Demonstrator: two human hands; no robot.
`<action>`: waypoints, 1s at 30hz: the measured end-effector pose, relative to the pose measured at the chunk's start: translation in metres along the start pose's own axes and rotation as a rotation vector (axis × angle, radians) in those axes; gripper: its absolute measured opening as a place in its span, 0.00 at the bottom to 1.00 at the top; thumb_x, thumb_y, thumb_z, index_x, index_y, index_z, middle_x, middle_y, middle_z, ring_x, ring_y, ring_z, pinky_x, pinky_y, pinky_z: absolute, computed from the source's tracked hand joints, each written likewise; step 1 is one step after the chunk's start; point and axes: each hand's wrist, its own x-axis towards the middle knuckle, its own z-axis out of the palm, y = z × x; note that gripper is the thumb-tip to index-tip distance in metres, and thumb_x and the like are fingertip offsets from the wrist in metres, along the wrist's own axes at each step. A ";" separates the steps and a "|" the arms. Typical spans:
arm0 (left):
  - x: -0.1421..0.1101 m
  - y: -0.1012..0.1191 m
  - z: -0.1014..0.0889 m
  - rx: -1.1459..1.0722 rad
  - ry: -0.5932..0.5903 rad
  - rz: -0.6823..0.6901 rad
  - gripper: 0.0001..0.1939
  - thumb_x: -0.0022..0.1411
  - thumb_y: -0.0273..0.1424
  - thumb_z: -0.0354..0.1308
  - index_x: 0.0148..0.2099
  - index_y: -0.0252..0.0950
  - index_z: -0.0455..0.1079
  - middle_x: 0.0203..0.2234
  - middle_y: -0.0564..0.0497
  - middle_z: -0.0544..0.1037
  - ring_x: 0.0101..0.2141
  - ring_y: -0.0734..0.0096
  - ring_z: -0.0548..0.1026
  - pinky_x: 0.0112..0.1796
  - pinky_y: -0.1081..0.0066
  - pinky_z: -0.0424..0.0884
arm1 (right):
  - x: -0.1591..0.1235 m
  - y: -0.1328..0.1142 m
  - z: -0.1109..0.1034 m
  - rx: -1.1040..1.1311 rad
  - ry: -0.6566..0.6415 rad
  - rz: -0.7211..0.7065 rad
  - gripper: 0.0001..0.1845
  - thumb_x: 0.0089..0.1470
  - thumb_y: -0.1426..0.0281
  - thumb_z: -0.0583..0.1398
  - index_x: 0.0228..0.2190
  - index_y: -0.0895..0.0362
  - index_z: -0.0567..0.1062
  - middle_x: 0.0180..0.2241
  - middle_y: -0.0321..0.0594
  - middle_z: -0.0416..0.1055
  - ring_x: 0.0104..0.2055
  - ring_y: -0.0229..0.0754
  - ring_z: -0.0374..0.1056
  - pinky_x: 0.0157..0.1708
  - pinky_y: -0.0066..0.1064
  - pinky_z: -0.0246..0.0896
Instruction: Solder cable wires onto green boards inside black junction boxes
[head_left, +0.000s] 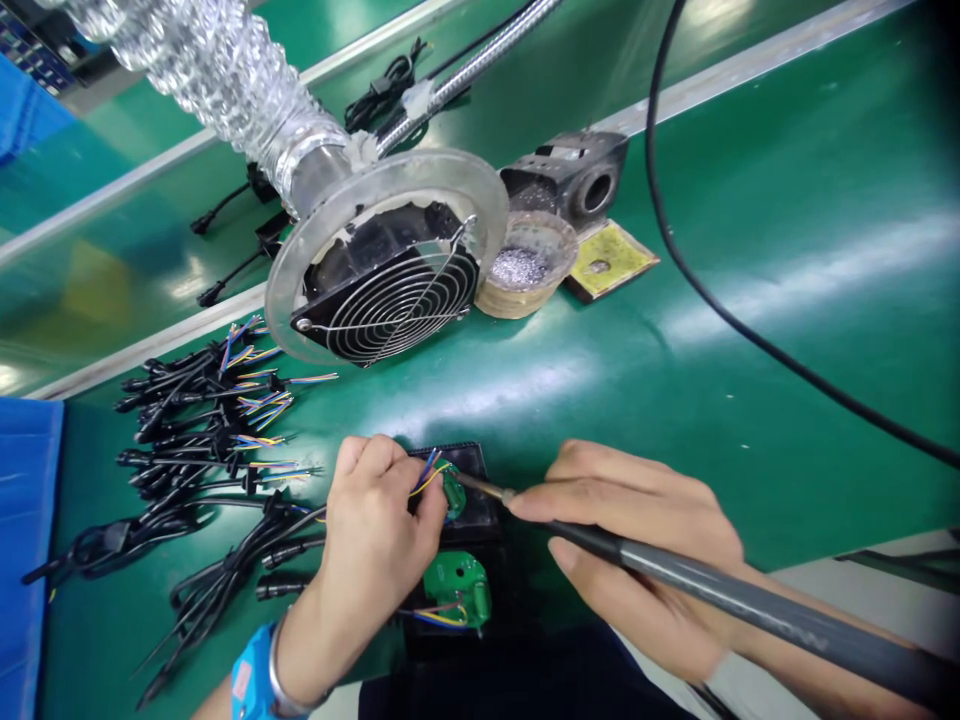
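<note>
Upper circuit board: the green board (454, 493) sits on a black block (471, 459) in front of you, partly hidden by your left fingers.
Wires: blue, yellow and other thin leads (429, 473) rise at the board's left edge.
Your left hand (379, 510): thumb and fingers pinch together on the leads.
Your right hand (645, 520): it grips a soldering iron (675, 572) like a pen, the tip beside the leads; you cannot tell whether it touches.
Lower circuit board: a second green board (459, 580) lies nearer you, with leads attached.
Left of your hands: black cables (184, 465) lie in a pile, many with coloured ends bared.
Beyond: a fume extractor fan (401, 310) stands beside a bowl of silvery bits (525, 285), a yellow sponge (616, 262) and an iron holder (559, 185).
Underneath: the green bench top (585, 385).
</note>
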 end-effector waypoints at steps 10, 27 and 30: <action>-0.001 0.000 0.001 0.009 0.010 0.000 0.10 0.64 0.28 0.56 0.29 0.34 0.73 0.26 0.48 0.71 0.32 0.64 0.66 0.37 0.64 0.65 | 0.009 -0.010 -0.005 -0.048 -0.035 0.059 0.19 0.48 0.81 0.54 0.40 0.56 0.76 0.28 0.40 0.71 0.26 0.39 0.66 0.24 0.32 0.67; 0.000 0.000 0.001 0.027 0.027 0.020 0.11 0.62 0.27 0.58 0.26 0.36 0.71 0.24 0.50 0.70 0.31 0.64 0.65 0.35 0.65 0.66 | 0.003 -0.008 -0.003 -0.090 -0.026 -0.033 0.16 0.48 0.82 0.54 0.38 0.62 0.76 0.26 0.41 0.69 0.25 0.37 0.63 0.23 0.32 0.62; 0.000 0.000 0.002 0.031 0.029 0.032 0.11 0.62 0.27 0.58 0.26 0.35 0.72 0.24 0.50 0.70 0.31 0.64 0.65 0.35 0.65 0.66 | 0.002 -0.005 -0.001 -0.091 -0.033 -0.043 0.16 0.48 0.82 0.54 0.37 0.62 0.76 0.25 0.41 0.69 0.25 0.37 0.63 0.23 0.32 0.61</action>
